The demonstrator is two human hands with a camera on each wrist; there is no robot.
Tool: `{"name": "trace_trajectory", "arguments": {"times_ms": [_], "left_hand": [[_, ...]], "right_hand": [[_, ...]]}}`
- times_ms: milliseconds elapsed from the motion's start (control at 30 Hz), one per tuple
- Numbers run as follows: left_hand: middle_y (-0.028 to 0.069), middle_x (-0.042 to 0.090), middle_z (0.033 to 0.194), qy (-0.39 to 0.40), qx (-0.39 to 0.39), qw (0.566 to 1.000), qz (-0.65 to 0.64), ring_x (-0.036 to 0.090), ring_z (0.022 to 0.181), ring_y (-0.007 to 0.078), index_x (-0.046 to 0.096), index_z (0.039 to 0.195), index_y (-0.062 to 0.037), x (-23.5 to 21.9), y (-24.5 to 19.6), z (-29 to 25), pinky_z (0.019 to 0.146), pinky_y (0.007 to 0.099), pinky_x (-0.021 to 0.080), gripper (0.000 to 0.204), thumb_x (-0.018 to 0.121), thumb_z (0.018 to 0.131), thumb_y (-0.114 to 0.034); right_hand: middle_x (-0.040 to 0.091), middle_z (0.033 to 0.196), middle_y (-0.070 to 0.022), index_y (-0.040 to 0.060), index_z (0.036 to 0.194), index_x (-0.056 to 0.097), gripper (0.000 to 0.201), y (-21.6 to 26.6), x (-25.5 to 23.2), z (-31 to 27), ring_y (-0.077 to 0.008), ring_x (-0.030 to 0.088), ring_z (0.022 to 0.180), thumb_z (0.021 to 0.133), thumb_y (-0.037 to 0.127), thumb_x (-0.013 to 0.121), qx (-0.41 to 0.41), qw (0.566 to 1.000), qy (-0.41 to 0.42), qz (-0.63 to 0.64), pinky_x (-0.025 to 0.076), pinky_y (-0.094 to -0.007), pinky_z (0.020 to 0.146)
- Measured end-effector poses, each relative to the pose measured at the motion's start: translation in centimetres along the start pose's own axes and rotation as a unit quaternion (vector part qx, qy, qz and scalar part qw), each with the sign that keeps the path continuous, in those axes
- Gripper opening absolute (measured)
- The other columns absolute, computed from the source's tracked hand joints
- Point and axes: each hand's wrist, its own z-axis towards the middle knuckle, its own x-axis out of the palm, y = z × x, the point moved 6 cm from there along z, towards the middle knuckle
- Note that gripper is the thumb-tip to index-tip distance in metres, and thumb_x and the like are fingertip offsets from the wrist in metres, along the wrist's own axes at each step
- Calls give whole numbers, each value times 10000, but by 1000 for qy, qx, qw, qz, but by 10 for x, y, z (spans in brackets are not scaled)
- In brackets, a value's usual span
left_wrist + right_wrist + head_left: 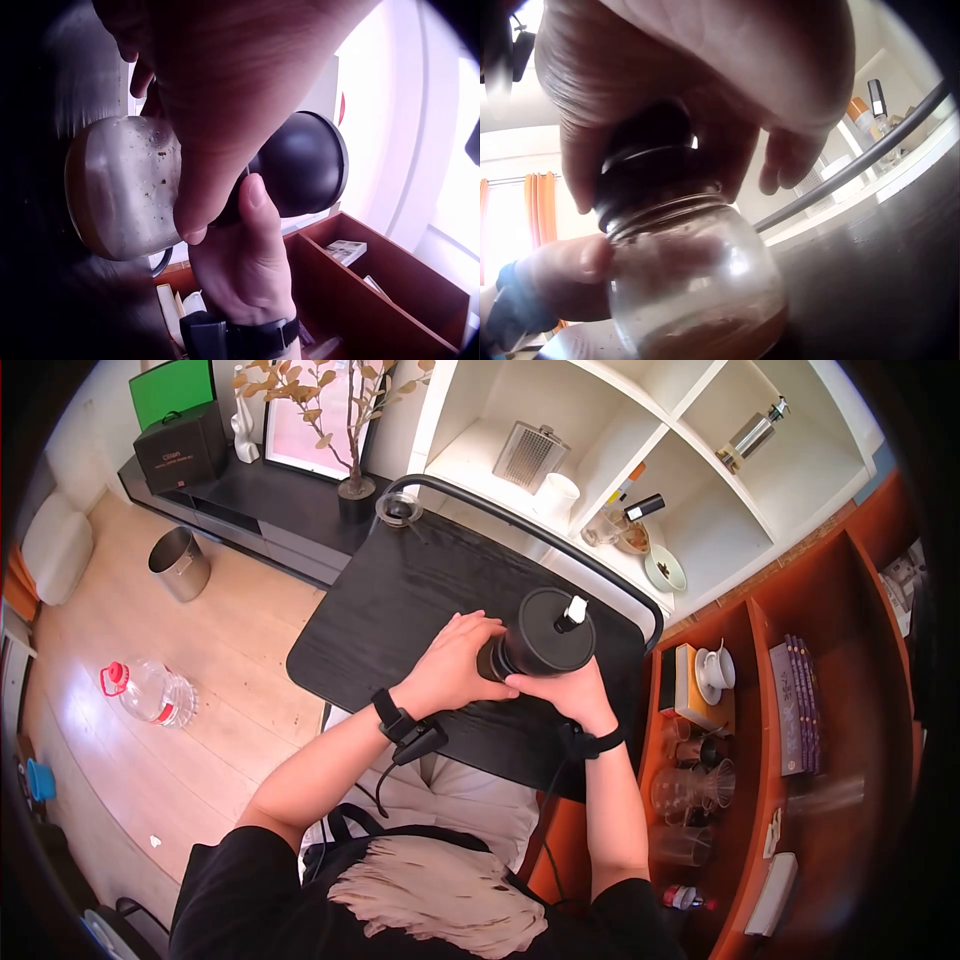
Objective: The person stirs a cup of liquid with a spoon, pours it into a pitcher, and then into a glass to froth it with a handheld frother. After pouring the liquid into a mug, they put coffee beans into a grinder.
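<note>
A hand coffee grinder (pixel 545 635), with a wide black top and a short shaft with a white tip, is held over the black table in front of me. Its clear glass jar (pixel 705 281) has brownish contents low down and small specks on its wall. My left hand (pixel 455 665) grips around the neck, between jar and black body, thumb toward me. From the right side, my right hand (pixel 570 695) holds the black body (pixel 304 165). Both thumbs come close together near the neck in the head view. The hands hide much of the neck.
The black table (pixel 370 600) has a raised rail (pixel 540 535) along its far side. A small glass dish (pixel 398 510) stands at its far left corner. White shelves (pixel 600 420) rise behind; a reddish-brown cabinet (pixel 755 760) with glassware is at the right. A water bottle (pixel 150 690) stands on the floor.
</note>
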Motion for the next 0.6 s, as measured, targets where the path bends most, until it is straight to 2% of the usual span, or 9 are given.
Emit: {"name": "trace_trajectory", "arguments": {"times_ms": [100, 267, 300, 333, 400, 433, 500, 533, 600], "left_hand": [[167, 605, 1383, -7, 2, 1000, 13, 442, 1442, 370, 600, 1330, -18, 0, -1, -1, 1245, 509, 267, 795, 907, 697, -388], [169, 629, 1345, -20, 0, 1000, 23, 463, 1425, 376, 607, 1331, -29, 2, -2, -3, 1242, 512, 272, 780, 902, 703, -384], [183, 616, 1360, -23, -1, 999, 26, 455, 1432, 381, 603, 1328, -34, 3, -1, -3, 1243, 517, 268, 770, 903, 708, -379], [197, 603, 1376, -25, -1, 999, 29, 447, 1439, 385, 600, 1325, -40, 4, 0, -3, 1244, 523, 263, 760, 905, 714, -373], [195, 603, 1375, -22, -5, 1000, 20, 447, 1439, 387, 600, 1321, -40, 2, -3, -5, 1243, 523, 265, 755, 904, 716, -373], [193, 603, 1373, -19, -9, 1000, 10, 446, 1439, 388, 600, 1317, -41, 1, -3, -5, 1242, 523, 267, 750, 904, 717, -373], [192, 604, 1369, -18, -10, 1000, 11, 445, 1440, 389, 599, 1314, -40, 0, -4, -4, 1242, 521, 267, 749, 904, 718, -375], [192, 605, 1366, -15, -12, 1000, 10, 443, 1441, 390, 597, 1312, -39, 0, -5, -4, 1242, 520, 267, 748, 904, 719, -377], [191, 604, 1364, -13, -12, 1000, 12, 441, 1443, 388, 596, 1313, -37, 0, -5, -4, 1243, 519, 265, 750, 905, 721, -378]], "right_hand": [[759, 1062, -74, 42, 1134, 734, 552, 1, 2, 3, -201, 720, 1041, 662, 212, 964, 22, 998, 47, -24, 556, -334, 916], [759, 1069, -85, 55, 1131, 731, 539, 0, 15, -13, -251, 723, 1028, 693, 279, 952, -36, 982, -82, -169, 536, -394, 957], [720, 1178, -136, 52, 1186, 705, 590, 1, 20, -16, -280, 698, 1081, 709, 304, 942, -22, 982, -81, -169, 518, -415, 978], [720, 1178, -136, 52, 1186, 705, 590, -4, 17, -19, -280, 698, 1081, 709, 304, 942, -21, 982, -83, -169, 518, -415, 978], [618, 1343, -159, 37, 1372, 580, 780, -21, 14, -19, -274, 633, 1212, 728, 301, 934, 29, 991, -63, -113, 484, -406, 1045], [618, 1343, -159, 37, 1372, 580, 780, -21, 16, -20, -274, 633, 1212, 728, 301, 934, 27, 991, -62, -111, 484, -406, 1045], [497, 1456, -147, 25, 1551, 372, 1012, -9, 10, -23, -259, 530, 1337, 752, 304, 926, -37, 983, -103, 146, 416, -402, 1129], [497, 1456, -147, 25, 1551, 372, 1012, -3, 8, -23, -259, 530, 1337, 752, 304, 926, -37, 983, -104, 146, 416, -402, 1129], [444, 1489, -128, 21, 1634, 147, 1184, 18, 5, -19, -239, 473, 1385, 777, 306, 913, -90, 970, -61, 219, 354, -402, 1180]]}}
